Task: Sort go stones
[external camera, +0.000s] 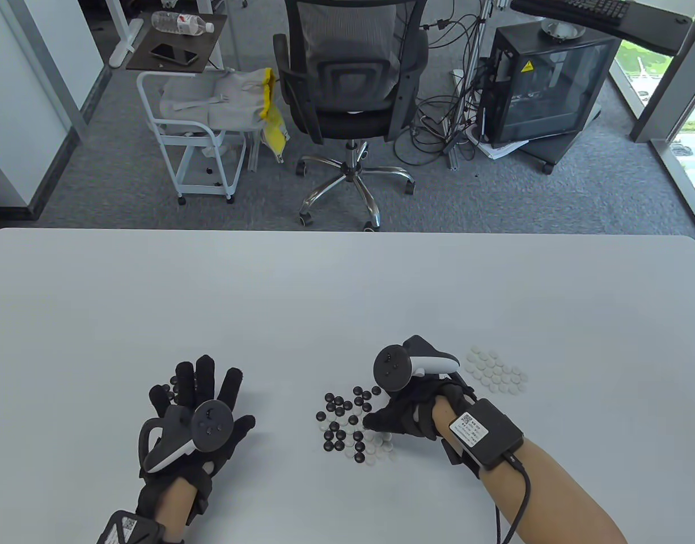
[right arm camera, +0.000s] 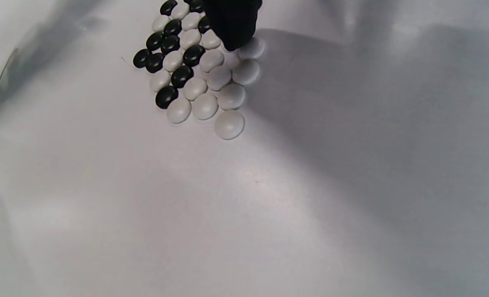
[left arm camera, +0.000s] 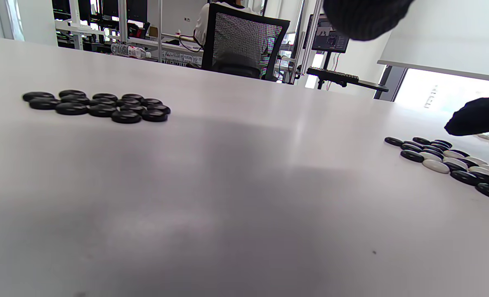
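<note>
1. The small round Go stones are hard, smooth and light. They will likely slip, so pinch one by its thin edge with your thumb and one finger, or slide it along the table.
2. The stones are shaped like little flat buttons with a round top. Some are shiny black and some are dull white.
3. The mixed pile of black and white stones [external camera: 352,424] lies on the white table [external camera: 347,294], near the middle and close to you. The stones sit side by side, many touching.
4. Your right hand [external camera: 407,411] reaches down onto the right edge of the mixed pile. In the right wrist view, one gloved fingertip [right arm camera: 232,24] sits right at a white stone [right arm camera: 251,48]. I cannot tell if the hand is pinching a stone or only touching it.
5. A group of sorted white stones [external camera: 495,371] lies just past your right hand, away from the mixed pile.
6. Your left hand [external camera: 197,416] lies flat with fingers spread and holds nothing. A group of sorted black stones [left arm camera: 100,106] sits by its fingertips, well apart from the mixed pile.
7. Many stones are not sorted yet, so I think the job is partly done.
8. Pick only one stone at a time, so you do not push its neighbours around.
</note>
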The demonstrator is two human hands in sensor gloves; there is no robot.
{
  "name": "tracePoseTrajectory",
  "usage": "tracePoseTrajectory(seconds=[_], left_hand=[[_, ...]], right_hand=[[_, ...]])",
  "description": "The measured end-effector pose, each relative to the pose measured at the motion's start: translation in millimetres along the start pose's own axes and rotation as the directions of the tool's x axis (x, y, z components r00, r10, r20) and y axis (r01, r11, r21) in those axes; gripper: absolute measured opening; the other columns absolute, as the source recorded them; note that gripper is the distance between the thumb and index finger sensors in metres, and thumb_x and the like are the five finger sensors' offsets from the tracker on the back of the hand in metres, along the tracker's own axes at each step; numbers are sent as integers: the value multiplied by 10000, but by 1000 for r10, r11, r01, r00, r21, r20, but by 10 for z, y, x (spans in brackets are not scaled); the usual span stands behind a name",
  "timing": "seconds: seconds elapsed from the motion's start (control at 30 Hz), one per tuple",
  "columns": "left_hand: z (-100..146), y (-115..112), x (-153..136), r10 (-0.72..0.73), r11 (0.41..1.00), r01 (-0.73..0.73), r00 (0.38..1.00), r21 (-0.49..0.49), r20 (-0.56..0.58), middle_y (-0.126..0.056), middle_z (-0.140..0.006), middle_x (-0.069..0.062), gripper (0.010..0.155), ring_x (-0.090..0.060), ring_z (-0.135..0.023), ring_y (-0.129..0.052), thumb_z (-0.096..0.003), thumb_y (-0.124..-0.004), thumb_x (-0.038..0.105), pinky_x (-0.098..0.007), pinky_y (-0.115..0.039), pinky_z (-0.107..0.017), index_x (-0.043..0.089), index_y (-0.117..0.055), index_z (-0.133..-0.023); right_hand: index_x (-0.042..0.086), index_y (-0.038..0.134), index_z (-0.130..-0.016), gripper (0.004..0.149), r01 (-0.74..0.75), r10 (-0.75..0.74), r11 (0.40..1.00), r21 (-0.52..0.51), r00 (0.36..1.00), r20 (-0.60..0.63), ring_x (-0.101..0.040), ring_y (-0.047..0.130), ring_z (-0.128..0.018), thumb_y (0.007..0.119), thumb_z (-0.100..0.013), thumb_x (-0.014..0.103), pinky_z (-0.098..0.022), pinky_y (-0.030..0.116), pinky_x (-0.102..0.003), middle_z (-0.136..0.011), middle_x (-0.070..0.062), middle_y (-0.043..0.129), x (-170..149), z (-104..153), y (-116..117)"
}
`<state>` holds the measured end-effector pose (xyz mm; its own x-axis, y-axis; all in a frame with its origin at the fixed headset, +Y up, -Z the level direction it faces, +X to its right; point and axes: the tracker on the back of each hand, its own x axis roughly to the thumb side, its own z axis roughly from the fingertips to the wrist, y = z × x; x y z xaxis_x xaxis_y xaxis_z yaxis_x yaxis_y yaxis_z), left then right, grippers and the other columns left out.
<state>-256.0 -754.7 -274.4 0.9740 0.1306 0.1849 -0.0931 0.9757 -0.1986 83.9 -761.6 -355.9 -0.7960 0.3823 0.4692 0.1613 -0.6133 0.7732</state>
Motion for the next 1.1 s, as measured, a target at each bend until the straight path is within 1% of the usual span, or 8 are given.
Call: tracePoseTrajectory(seconds=[0.07, 0.13, 0.33, 0.47, 0.53, 0.63, 0.8, 1.1], left_hand=[[0, 2, -4, 4, 1000, -4, 1000, 1, -1, 148, -1132, -255, 802, -531, -962, 166, -592, -557, 565, -819, 27, -494, 222, -148, -1190], [-1, 2, -7, 7, 1000, -7, 1000, 2, 0, 149, -1132, -256, 802, -531, -962, 167, -592, -557, 564, -818, 28, -495, 222, -147, -1190], [-3, -1, 0, 4, 1000, -4, 1000, 0, 2, 148, -1132, -257, 801, -533, -961, 167, -593, -556, 564, -818, 27, -494, 222, -147, -1191], [-5, -4, -3, 6, 1000, -6, 1000, 1, 0, 147, -1132, -256, 803, -533, -961, 167, -592, -558, 564, -819, 28, -494, 221, -147, -1190], [-4, -7, -1, 5, 1000, -5, 1000, -3, -3, 148, -1132, -256, 802, -532, -961, 167, -592, -558, 564, -819, 28, -494, 222, -148, -1190], [-1, -6, 3, 2, 1000, -2, 1000, -2, -2, 147, -1132, -254, 802, -531, -962, 167, -592, -557, 565, -818, 27, -495, 223, -146, -1190], [-2, -8, 3, -1, 1000, 1, 1000, -1, -1, 148, -1132, -255, 802, -532, -961, 167, -592, -557, 565, -818, 27, -494, 222, -147, -1190], [-1, -7, 3, -1, 1000, 1, 1000, -1, -1, 147, -1131, -255, 802, -532, -961, 166, -592, -556, 565, -819, 26, -494, 222, -146, -1190]], right_hand=[[45, 649, -1118, 700, 16, -16, 1000, -6, 1000, -3, -681, -32, -901, 485, -614, 503, -540, 136, -916, -1122, -423, 102, -46, 14, -9], [44, 660, -1115, 700, 9, -10, 999, -31, 999, -53, -677, -33, -906, 490, -612, 500, -542, 130, -917, -1126, -420, 107, -138, 56, -54], [47, 703, -1099, 699, 71, -95, 991, -114, 971, -220, -675, -37, -907, 490, -610, 499, -538, 117, -917, -1129, -420, 115, -634, 245, -224], [50, 727, -1088, 695, 137, -181, 976, -172, 944, -276, -674, -38, -909, 492, -611, 498, -537, 111, -917, -1130, -420, 124, -905, 370, -248], [50, 732, -1086, 695, 140, -194, 972, -191, 932, -307, -672, -38, -910, 493, -611, 498, -538, 108, -917, -1131, -418, 124, -1003, 430, -251], [57, 728, -1088, 691, 123, -191, 970, -209, 918, -348, -670, -40, -913, 493, -610, 499, -542, 107, -915, -1132, -415, 123, -1123, 510, -240], [58, 715, -1094, 697, 147, -235, 957, -251, 900, -368, -667, -44, -915, 486, -607, 502, -542, 102, -917, -1131, -413, 112, -1275, 601, -213], [55, 696, -1104, 702, 164, -272, 942, -292, 883, -383, -671, -43, -912, 481, -607, 502, -538, 101, -917, -1128, -417, 106, -1373, 645, -205]])
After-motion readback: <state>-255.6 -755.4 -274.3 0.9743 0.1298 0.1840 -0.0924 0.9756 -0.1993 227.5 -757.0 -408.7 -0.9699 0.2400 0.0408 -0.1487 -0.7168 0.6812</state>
